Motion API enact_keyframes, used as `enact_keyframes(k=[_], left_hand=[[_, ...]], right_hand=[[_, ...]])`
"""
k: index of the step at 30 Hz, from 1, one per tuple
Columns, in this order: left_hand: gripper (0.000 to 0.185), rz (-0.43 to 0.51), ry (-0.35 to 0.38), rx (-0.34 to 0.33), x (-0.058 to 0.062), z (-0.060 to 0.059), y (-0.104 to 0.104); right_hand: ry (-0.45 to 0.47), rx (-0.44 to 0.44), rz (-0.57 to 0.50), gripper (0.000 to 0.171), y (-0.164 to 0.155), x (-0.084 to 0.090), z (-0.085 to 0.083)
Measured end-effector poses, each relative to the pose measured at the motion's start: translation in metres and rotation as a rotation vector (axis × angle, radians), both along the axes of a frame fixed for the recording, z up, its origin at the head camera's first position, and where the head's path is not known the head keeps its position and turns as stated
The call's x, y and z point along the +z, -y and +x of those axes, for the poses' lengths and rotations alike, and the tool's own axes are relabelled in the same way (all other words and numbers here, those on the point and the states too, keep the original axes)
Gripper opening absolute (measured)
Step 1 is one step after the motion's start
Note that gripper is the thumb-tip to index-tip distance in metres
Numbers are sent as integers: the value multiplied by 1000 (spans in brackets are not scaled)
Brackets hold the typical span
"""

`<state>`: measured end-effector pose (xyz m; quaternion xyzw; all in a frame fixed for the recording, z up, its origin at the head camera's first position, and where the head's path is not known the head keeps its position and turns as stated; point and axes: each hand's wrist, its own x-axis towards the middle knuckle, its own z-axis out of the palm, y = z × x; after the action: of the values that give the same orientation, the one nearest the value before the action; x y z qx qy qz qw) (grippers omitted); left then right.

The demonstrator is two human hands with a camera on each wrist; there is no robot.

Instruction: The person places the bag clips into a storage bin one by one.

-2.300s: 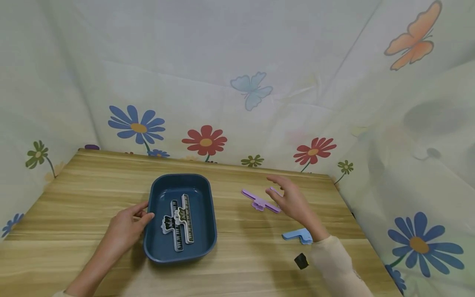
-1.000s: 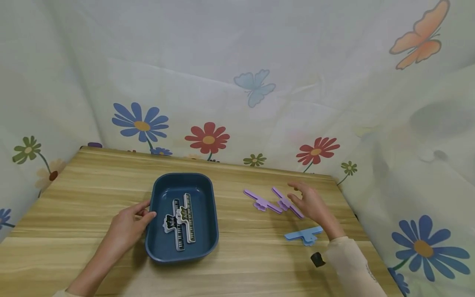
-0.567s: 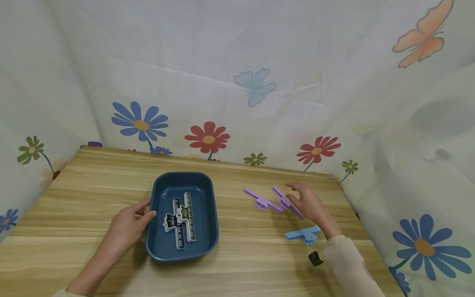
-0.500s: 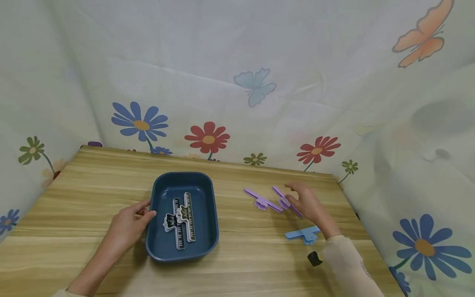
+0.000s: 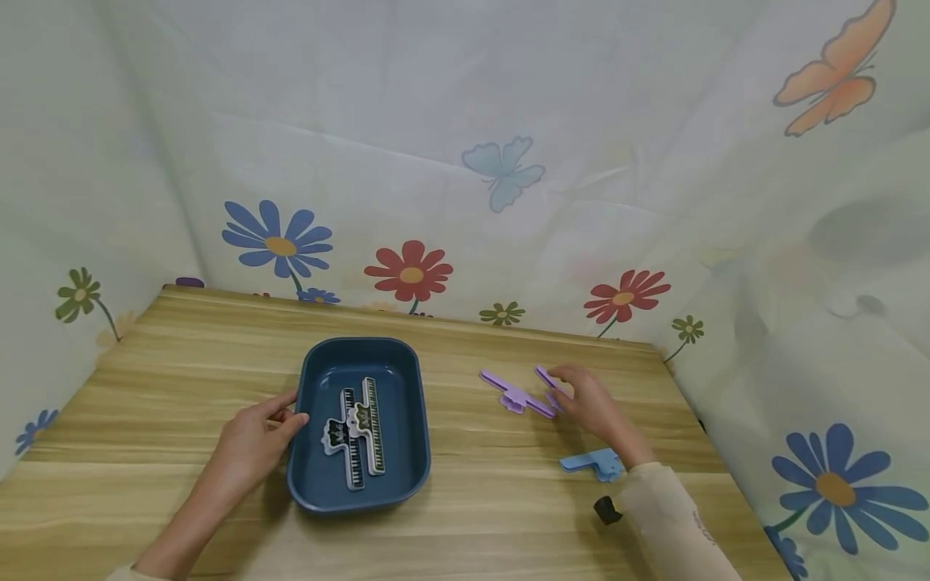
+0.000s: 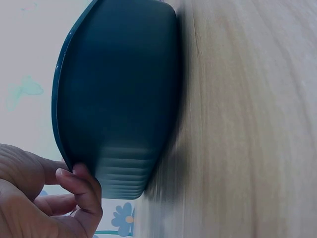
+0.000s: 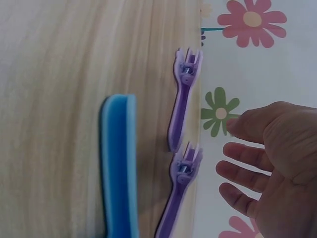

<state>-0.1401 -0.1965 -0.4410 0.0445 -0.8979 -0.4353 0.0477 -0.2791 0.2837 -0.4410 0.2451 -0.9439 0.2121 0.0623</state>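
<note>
A dark blue tray (image 5: 417, 403) sits left of the middle of the wooden table, with two piano-key patterned clips (image 5: 354, 428) lying in it. My left hand (image 5: 291, 410) grips the tray's left rim, with a fingertip curled at the tray edge (image 6: 74, 178) in the left wrist view. Two purple clips lie to the right: one clip (image 5: 512, 393) lies free, the other clip (image 5: 545, 376) is partly under my right hand (image 5: 565, 394). In the right wrist view the right hand's fingers (image 7: 233, 148) hang relaxed just off the nearer purple clip (image 7: 181, 188), holding nothing.
A light blue clip (image 5: 588, 462) lies near my right wrist, and shows as a blue clip (image 7: 119, 163) in the right wrist view. A small black object (image 5: 605, 508) sits beside the sleeve. Flower-print cloth walls close in the table at the back and right.
My right hand has moved from beside the first purple clip to over the second one and come lower onto it. The left hand and tray have stayed put.
</note>
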Motion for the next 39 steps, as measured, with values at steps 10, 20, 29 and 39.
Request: enact_keyframes(k=[10, 20, 29, 39], left_hand=[[51, 1, 15, -2, -2, -1, 0], [51, -5, 14, 1, -2, -1, 0], [51, -8, 13, 2, -2, -1, 0], [51, -7, 8, -2, -1, -1, 0]], right_hand=[[-43, 17, 26, 30, -6, -13, -5], [-36, 90, 62, 31, -12, -19, -10], [36, 79, 76, 35, -17, -21, -11], [99, 88, 160, 41, -20, -16, -12]])
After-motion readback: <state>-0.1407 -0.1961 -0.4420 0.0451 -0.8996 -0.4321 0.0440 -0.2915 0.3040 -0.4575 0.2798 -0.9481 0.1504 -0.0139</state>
